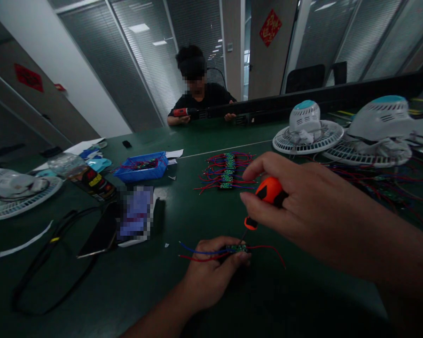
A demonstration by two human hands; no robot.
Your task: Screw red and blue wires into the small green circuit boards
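Note:
Between the thumb and fingers of my left hand point(211, 274) is a small green circuit board point(235, 248). Blue and red wires stick out to its left, and a red wire runs off to its right. My right hand point(296, 206) grips a screwdriver point(269, 190) with an orange and black handle. Its shaft points down at the circuit board, and the tip appears to meet the board's upper edge; exact contact is hard to make out. Beyond my hands, a row of wired circuit boards point(227, 171) lies on the green table point(183, 211).
A blue tray point(141, 174) holds more wired boards. Left of it are a plastic bottle point(91, 180), a phone point(98, 230) and a black cable point(23, 281). White fan parts point(305, 126) stand at the right, beside loose wires. A person point(197, 94) across the table holds a red and black tool.

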